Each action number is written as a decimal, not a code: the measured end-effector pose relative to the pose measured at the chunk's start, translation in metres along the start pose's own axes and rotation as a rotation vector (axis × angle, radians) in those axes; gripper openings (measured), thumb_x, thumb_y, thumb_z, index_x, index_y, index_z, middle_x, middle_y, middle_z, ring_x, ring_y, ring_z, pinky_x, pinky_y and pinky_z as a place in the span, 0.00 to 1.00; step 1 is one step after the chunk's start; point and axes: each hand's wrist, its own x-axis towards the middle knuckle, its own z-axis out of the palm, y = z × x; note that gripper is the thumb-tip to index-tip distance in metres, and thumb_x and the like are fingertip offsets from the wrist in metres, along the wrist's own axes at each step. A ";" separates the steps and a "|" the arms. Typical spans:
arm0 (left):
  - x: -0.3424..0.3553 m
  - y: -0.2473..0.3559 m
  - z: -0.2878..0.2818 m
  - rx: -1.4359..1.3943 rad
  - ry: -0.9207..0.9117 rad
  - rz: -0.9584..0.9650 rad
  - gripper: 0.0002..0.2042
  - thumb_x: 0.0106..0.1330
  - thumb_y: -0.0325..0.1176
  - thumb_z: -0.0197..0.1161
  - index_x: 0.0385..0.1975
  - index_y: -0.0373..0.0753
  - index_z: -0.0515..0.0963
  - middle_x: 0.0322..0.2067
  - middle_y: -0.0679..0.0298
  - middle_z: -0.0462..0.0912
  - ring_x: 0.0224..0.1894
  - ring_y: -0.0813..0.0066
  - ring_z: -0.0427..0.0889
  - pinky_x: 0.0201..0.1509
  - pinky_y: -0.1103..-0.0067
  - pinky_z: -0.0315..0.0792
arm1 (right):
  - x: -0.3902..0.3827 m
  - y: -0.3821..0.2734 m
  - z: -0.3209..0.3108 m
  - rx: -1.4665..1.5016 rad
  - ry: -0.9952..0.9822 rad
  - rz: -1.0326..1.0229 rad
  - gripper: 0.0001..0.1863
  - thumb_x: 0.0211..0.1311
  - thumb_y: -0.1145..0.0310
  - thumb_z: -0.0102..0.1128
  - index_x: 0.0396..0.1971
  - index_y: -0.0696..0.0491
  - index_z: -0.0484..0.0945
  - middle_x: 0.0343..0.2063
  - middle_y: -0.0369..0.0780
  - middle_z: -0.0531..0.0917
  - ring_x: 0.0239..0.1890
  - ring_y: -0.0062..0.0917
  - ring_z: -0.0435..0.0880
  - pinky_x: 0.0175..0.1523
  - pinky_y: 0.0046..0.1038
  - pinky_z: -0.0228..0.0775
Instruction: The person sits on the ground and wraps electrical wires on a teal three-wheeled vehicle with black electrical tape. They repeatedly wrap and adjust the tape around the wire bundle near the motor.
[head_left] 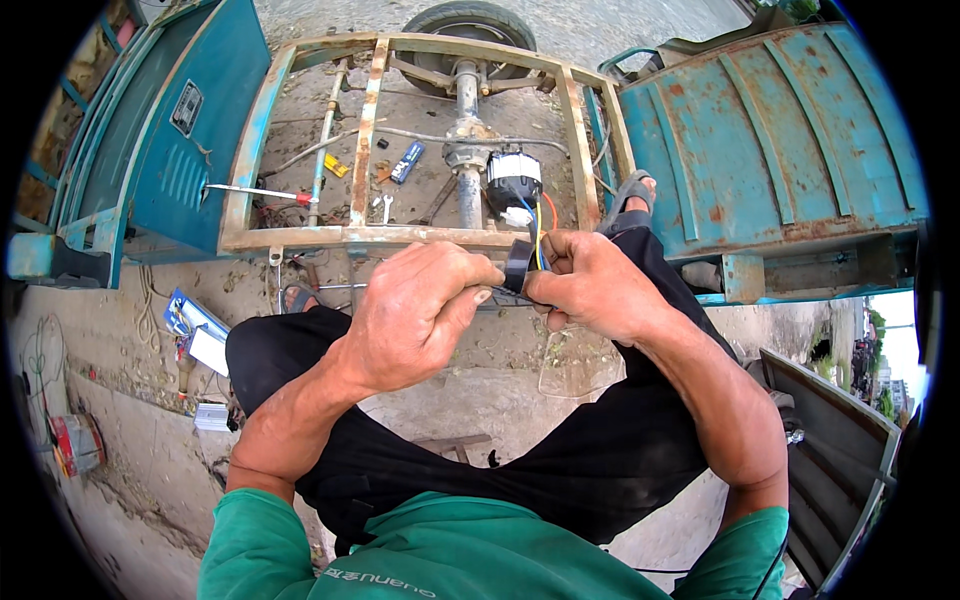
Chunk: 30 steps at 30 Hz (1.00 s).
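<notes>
My right hand (585,285) is closed around the colored wires (540,230) and a wide black piece (518,264), which looks like tape. My left hand (425,310) is beside it, thumb and forefinger pinched at a thin dark strip running from that piece. The wires, blue, yellow and orange among them, come from a round black-and-silver component (514,180) with a white connector (518,216), resting within the rusty metal frame (370,120). My right fingers partly hide what they grip.
A wheel (450,20) and axle lie beyond the frame. Rusty teal body panels (760,130) flank it, with a louvered box (190,120) at left. Small tools, a wrench (388,208), a blue package (408,162) and a red case (78,445) lie on the ground.
</notes>
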 end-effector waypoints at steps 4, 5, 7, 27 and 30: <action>0.001 -0.001 0.000 0.061 0.000 0.070 0.14 0.54 0.18 0.65 0.40 0.36 0.82 0.28 0.58 0.80 0.31 0.59 0.80 0.37 0.66 0.72 | -0.001 0.001 -0.001 -0.022 0.003 0.017 0.19 0.57 0.62 0.67 0.37 0.65 0.80 0.24 0.39 0.82 0.24 0.19 0.83 0.33 0.23 0.74; 0.001 -0.001 -0.001 0.078 -0.003 0.084 0.14 0.53 0.18 0.65 0.41 0.37 0.82 0.27 0.59 0.80 0.31 0.60 0.80 0.36 0.67 0.72 | -0.001 0.001 -0.001 -0.015 0.010 0.013 0.19 0.57 0.62 0.68 0.37 0.65 0.80 0.24 0.39 0.82 0.24 0.19 0.83 0.33 0.23 0.75; 0.001 -0.002 0.000 0.113 -0.010 0.120 0.15 0.51 0.18 0.67 0.40 0.37 0.84 0.27 0.60 0.79 0.30 0.61 0.79 0.35 0.68 0.72 | -0.001 0.002 -0.001 -0.006 0.012 -0.005 0.19 0.56 0.63 0.68 0.37 0.65 0.80 0.24 0.39 0.82 0.25 0.19 0.83 0.33 0.23 0.76; 0.007 -0.008 -0.010 -0.272 -0.174 -0.220 0.07 0.64 0.27 0.61 0.38 0.33 0.79 0.35 0.57 0.80 0.37 0.64 0.80 0.43 0.71 0.74 | -0.015 -0.001 0.006 0.014 0.084 -0.343 0.11 0.59 0.71 0.68 0.35 0.59 0.76 0.25 0.35 0.80 0.28 0.14 0.77 0.34 0.24 0.71; 0.007 -0.007 -0.012 -0.287 -0.200 -0.316 0.08 0.66 0.29 0.60 0.39 0.32 0.79 0.34 0.56 0.81 0.36 0.66 0.81 0.42 0.71 0.75 | -0.017 -0.003 0.004 -0.068 0.042 -0.393 0.12 0.54 0.74 0.69 0.35 0.58 0.76 0.25 0.35 0.79 0.27 0.17 0.76 0.33 0.27 0.70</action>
